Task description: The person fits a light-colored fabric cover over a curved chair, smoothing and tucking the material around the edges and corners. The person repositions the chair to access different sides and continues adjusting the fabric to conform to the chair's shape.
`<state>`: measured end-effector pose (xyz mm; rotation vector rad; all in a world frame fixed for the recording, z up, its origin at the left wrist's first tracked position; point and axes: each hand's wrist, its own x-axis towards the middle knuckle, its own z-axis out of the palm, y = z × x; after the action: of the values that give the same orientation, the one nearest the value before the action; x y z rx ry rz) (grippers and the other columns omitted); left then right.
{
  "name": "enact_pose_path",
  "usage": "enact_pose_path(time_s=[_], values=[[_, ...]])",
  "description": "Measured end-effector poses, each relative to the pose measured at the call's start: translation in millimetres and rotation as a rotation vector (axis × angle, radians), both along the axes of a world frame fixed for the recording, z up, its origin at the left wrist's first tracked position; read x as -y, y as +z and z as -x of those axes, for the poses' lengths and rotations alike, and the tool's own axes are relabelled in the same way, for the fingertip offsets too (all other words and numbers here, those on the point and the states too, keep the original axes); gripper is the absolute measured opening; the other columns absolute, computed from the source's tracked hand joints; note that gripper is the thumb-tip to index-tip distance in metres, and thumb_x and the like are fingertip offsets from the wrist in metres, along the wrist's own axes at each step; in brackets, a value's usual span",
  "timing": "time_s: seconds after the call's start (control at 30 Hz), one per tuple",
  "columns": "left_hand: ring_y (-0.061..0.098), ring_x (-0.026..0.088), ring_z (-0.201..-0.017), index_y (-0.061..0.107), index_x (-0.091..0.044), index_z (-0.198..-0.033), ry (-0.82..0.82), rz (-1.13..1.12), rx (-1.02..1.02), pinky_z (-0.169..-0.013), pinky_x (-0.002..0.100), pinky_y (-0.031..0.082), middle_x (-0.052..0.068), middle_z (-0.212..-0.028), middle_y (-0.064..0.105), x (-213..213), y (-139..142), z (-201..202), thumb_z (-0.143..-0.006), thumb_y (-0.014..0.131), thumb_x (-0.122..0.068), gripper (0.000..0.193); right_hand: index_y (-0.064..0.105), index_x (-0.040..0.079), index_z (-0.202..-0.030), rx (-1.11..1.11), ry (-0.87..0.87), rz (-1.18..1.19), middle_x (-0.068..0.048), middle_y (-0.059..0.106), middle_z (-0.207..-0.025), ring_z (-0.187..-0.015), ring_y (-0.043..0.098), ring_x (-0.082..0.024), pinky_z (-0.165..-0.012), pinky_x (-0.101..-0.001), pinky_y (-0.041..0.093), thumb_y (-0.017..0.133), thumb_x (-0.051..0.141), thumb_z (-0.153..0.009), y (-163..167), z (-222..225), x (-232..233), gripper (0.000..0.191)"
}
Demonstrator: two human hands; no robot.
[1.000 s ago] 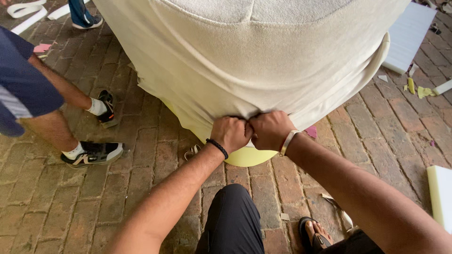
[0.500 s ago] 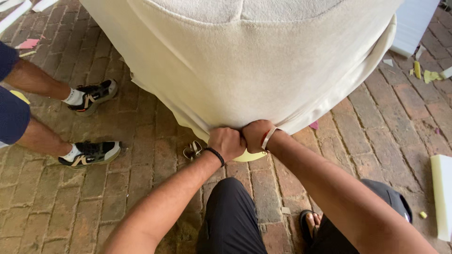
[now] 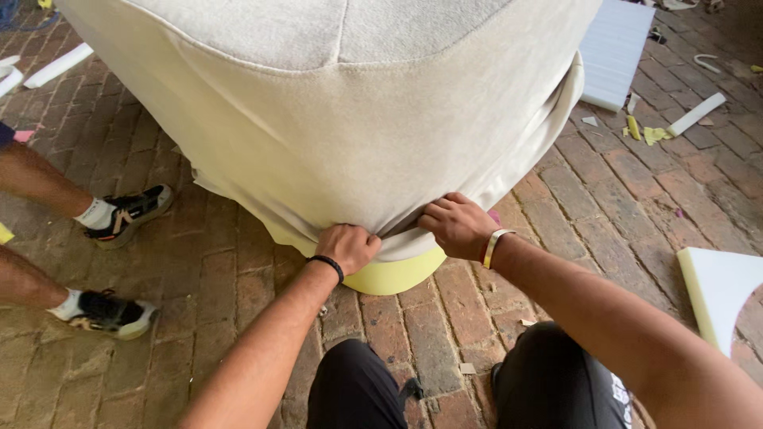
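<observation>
1. The left hand (image 3: 347, 246) is clenched into a fist on the bottom hem of the cream fabric cover (image 3: 334, 135), knuckles up, fingers curled under the edge. Its forearm runs straight from the lower left of the view, with a black band (image 3: 327, 265) at the wrist.
2. The right hand (image 3: 456, 225) grips the same hem just to the right, fingers bent and pinching the cloth, thumb towards the left hand. The forearm comes in from the lower right, elbow out of view, a gold and white bracelet (image 3: 493, 247) on the wrist.
3. The two hands are near each other but apart, with a small bunched fold of fabric between them.
4. The cover is stretched over a large rounded cushion form that fills the upper middle of the view and stands on the brick floor (image 3: 238, 278). A seam runs across its top.
5. Below the hem, directly under the hands, a curved strip of yellow foam (image 3: 397, 274) shows bare, touching the bricks.
6. The person's knees in black trousers (image 3: 358, 389) are at the bottom edge, either side of a row of bricks.
7. At the left, another person's bare legs end in white socks and dark sneakers (image 3: 131, 210), well apart from the hands.
8. A white foam slab (image 3: 719, 290) lies at the right edge, and a white panel (image 3: 616, 52) with scraps near it lies at the upper right.
</observation>
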<state>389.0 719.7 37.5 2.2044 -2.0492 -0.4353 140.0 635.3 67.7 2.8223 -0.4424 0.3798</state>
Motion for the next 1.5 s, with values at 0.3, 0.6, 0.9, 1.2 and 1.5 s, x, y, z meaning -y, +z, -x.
enact_pose_path(time_s=[0.3,0.6,0.9,1.2,1.5], values=[[0.067,0.023,-0.066,0.075,-0.014,-0.09,0.031,-0.134,0.071,-0.072,0.041,0.057,0.007,-0.07,0.07,-16,1,14,-0.104,0.044,-0.057,0.055,0.07,0.016,-0.098,0.05,-0.194,-0.102,-0.001,0.065,-0.099,-0.099,0.062,-0.02,-0.094,-0.0366,0.05,0.075,0.023,-0.08,-39,-17,8,0.02],[0.071,0.024,-0.091,0.07,-0.008,-0.105,-0.205,0.071,0.438,-0.081,0.04,0.058,0.011,-0.099,0.073,7,16,93,-0.087,0.071,-0.046,0.041,0.076,0.018,-0.082,-0.13,-0.219,-0.481,-0.003,0.074,-0.078,-0.071,0.07,-0.027,-0.059,-0.0418,0.057,0.07,0.019,-0.076,-19,-7,22,0.009],[0.073,0.029,-0.099,0.081,-0.011,-0.093,-0.171,-0.244,0.295,-0.09,0.041,0.057,0.016,-0.101,0.076,50,35,101,-0.078,0.07,-0.024,0.023,0.078,0.014,-0.086,-0.284,-0.107,-0.602,-0.012,0.073,-0.08,-0.079,0.07,-0.033,-0.071,-0.0416,0.057,0.073,0.024,-0.067,-19,-19,50,0.022],[0.073,0.03,-0.103,0.08,-0.012,-0.1,-0.125,-0.321,0.323,-0.091,0.041,0.058,0.016,-0.107,0.076,68,35,112,-0.076,0.067,-0.024,0.03,0.072,0.01,-0.099,0.246,-0.146,-0.179,-0.007,0.069,-0.109,-0.111,0.062,-0.025,-0.103,-0.041,0.049,0.084,0.018,-0.07,-38,72,105,0.032],[0.071,0.025,-0.074,0.08,-0.012,-0.083,-0.148,-0.173,0.373,-0.072,0.041,0.06,0.01,-0.08,0.073,69,18,101,-0.077,0.067,-0.022,0.017,0.062,0.006,-0.094,0.406,-0.316,-0.158,-0.012,0.061,-0.104,-0.102,0.057,-0.028,-0.094,-0.0385,0.05,0.081,0.011,-0.067,-119,54,132,0.033]])
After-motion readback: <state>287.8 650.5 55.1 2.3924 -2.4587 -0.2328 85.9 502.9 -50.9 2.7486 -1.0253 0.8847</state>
